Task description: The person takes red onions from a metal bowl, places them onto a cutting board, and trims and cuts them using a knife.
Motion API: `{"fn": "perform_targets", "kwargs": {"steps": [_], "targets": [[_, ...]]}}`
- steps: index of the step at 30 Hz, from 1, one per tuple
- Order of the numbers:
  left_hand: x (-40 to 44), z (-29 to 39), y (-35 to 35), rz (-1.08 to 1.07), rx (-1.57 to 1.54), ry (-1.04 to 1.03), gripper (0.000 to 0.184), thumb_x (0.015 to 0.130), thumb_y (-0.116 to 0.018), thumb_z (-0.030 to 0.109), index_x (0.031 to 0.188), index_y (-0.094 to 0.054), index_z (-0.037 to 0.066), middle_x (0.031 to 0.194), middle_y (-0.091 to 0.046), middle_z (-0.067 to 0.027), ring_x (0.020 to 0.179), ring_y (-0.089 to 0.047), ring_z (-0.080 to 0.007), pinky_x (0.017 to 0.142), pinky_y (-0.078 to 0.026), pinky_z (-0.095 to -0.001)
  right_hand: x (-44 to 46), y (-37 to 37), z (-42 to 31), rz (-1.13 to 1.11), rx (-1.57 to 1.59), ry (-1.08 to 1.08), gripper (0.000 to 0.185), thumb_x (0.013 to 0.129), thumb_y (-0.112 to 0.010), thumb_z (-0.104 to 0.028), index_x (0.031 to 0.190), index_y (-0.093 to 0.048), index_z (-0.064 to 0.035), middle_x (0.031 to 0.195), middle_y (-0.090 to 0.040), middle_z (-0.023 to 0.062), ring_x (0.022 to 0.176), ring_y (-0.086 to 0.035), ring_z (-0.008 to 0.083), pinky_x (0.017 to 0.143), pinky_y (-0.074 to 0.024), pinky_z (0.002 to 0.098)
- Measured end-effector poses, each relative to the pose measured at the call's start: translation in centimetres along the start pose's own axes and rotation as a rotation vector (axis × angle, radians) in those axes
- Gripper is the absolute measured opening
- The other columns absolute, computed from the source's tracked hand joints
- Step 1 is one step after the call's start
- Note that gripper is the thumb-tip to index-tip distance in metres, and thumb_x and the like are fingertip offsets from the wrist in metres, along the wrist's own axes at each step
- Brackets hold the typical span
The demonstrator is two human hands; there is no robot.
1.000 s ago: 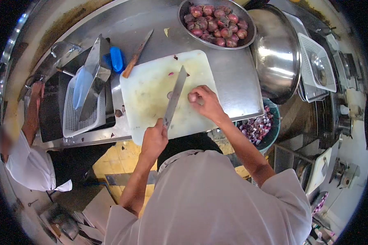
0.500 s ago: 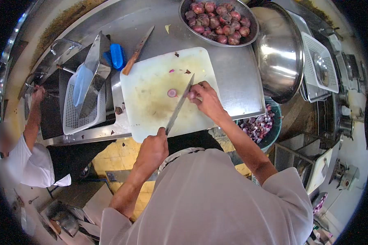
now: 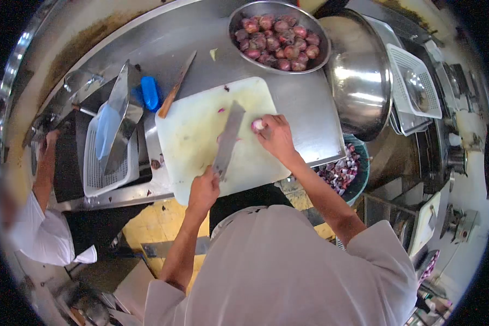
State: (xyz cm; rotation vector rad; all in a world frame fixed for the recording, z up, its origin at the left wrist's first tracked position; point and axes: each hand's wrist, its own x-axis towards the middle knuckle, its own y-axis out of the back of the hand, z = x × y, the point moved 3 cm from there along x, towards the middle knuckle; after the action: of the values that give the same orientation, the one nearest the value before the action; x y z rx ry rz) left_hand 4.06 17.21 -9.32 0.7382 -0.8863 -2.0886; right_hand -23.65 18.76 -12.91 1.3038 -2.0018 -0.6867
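My left hand (image 3: 204,190) is wrapped round the handle of a kitchen knife (image 3: 230,136). The blade lies broad side up over the white cutting board (image 3: 193,146), blurred at its tip. Between the fingers of my right hand (image 3: 277,136) is a red onion (image 3: 258,125), its pale cut face showing, held just right of the blade. Pink onion bits peek out beside the knife, mostly hidden by it. A small pink scrap (image 3: 221,110) and a dark peel scrap (image 3: 226,88) lie farther up the board.
A steel bowl (image 3: 327,57) of whole red onions stands behind the board, with a big steel pot (image 3: 361,76) to its right. Below the counter's right edge sits a green tub (image 3: 364,176) of cut onions. A second knife (image 3: 179,84) rests at left. Another person (image 3: 43,228) stands by the sink.
The blade has turned from edge-on to flat and shifted left, covering the onion slice. My right hand has moved apart from the blade with the onion. The whole view has shifted slightly.
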Motion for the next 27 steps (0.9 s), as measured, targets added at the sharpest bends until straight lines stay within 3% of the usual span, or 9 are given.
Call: {"fn": "perform_targets", "kwargs": {"steps": [2, 5, 10, 13, 15, 18, 22, 24, 27], "targets": [[-0.5, -0.8, 0.6, -0.007, -0.120, 0.187, 0.015, 0.095, -0.060, 0.010, 0.104, -0.057, -0.002, 0.076, -0.066, -0.0296, 0.074, -0.066, -0.0503, 0.065, -0.051, -0.0575, 3.4, -1.0, 1.5, 0.062, -0.030, -0.007, 0.030, 0.074, -0.079, -0.008, 0.097, -0.061, -0.0054, 0.097, -0.066, 0.0176, 0.099, -0.062, 0.0405, 0.090, -0.0501, 0.0484], [-0.4, -1.9, 0.3, 0.074, -0.106, 0.217, 0.015, 0.097, -0.059, 0.011, 0.102, -0.058, -0.003, 0.074, -0.065, -0.0297, 0.073, -0.066, -0.0499, 0.063, -0.050, -0.0563, 8.1, -1.6, 2.6, 0.173, 0.007, -0.049, 0.029, 0.074, -0.080, -0.008, 0.097, -0.063, -0.0039, 0.096, -0.066, 0.0177, 0.099, -0.062, 0.0397, 0.090, -0.0494, 0.0473], [-1.2, 0.5, 1.2, 0.065, -0.144, 0.236, 0.015, 0.099, -0.058, 0.012, 0.100, -0.057, -0.002, 0.072, -0.063, -0.0310, 0.071, -0.065, -0.0502, 0.060, -0.049, -0.0551, 14.3, 6.4, 2.3, 0.495, -0.102, 0.201, 0.026, 0.075, -0.079, -0.009, 0.097, -0.067, -0.0021, 0.102, -0.069, 0.0193, 0.101, -0.063, 0.0393, 0.093, -0.0492, 0.0484], [-2.4, 0.2, -0.3, -0.037, -0.282, 0.199, 0.014, 0.099, -0.059, 0.011, 0.097, -0.055, -0.002, 0.066, -0.061, -0.0283, 0.062, -0.063, -0.0475, 0.054, -0.048, -0.0496, 19.6, 9.5, 6.8, 0.418, -0.385, -0.068, 0.036, 0.075, -0.083, -0.022, 0.101, -0.068, -0.0019, 0.107, -0.071, 0.0203, 0.106, -0.065, 0.0398, 0.101, -0.0475, 0.0498], [-2.6, 1.0, 0.3, -0.077, -0.332, 0.281, 0.014, 0.100, -0.059, 0.011, 0.098, -0.055, -0.003, 0.066, -0.062, -0.0273, 0.060, -0.064, -0.0452, 0.054, -0.048, -0.0492, 21.9, 9.0, 9.9, 0.185, -0.506, -0.389, 0.053, 0.072, -0.086, -0.037, 0.106, -0.068, -0.0001, 0.109, -0.072, 0.0207, 0.107, -0.068, 0.0389, 0.100, -0.0500, 0.0473], [-2.4, 1.0, 1.4, -0.086, -0.383, 0.355, 0.015, 0.099, -0.058, 0.011, 0.100, -0.055, -0.003, 0.068, -0.063, -0.0261, 0.059, -0.065, -0.0408, 0.055, -0.048, -0.0488, 22.4, 8.4, 10.8, 0.122, -0.385, -0.438, 0.073, 0.067, -0.088, -0.050, 0.119, -0.066, -0.0030, 0.110, -0.074, 0.0199, 0.104, -0.070, 0.0403, 0.093, -0.0548, 0.0470], [-2.1, -1.7, 1.3, 0.051, -0.316, 0.264, 0.015, 0.099, -0.058, 0.010, 0.104, -0.057, -0.004, 0.073, -0.064, -0.0279, 0.061, -0.065, -0.0421, 0.056, -0.048, -0.0491, 19.7, 10.2, 8.0, 0.141, -0.262, -0.288, 0.060, 0.072, -0.087, -0.041, 0.114, -0.067, -0.0032, 0.109, -0.074, 0.0175, 0.102, -0.072, 0.0353, 0.089, -0.0566, 0.0422], [-2.2, -2.9, 0.7, 0.092, -0.313, 0.211, 0.015, 0.098, -0.058, 0.009, 0.103, -0.056, -0.005, 0.074, -0.064, -0.0288, 0.065, -0.065, -0.0466, 0.057, -0.047, -0.0504, 15.7, 9.8, 5.1, 0.230, 0.141, -0.014, 0.049, 0.076, -0.087, -0.032, 0.113, -0.067, -0.0066, 0.104, -0.075, 0.0147, 0.098, -0.073, 0.0318, 0.088, -0.0561, 0.0407], [-1.9, -1.5, 1.0, 0.031, -0.238, 0.277, 0.014, 0.097, -0.057, 0.008, 0.103, -0.055, -0.004, 0.074, -0.064, -0.0297, 0.070, -0.064, -0.0503, 0.059, -0.049, -0.0530, 6.8, 4.7, -0.3, -0.153, 0.414, -0.030, 0.041, 0.078, -0.083, -0.019, 0.113, -0.066, -0.0096, 0.100, -0.073, 0.0118, 0.094, -0.072, 0.0285, 0.086, -0.0557, 0.0395]]}}
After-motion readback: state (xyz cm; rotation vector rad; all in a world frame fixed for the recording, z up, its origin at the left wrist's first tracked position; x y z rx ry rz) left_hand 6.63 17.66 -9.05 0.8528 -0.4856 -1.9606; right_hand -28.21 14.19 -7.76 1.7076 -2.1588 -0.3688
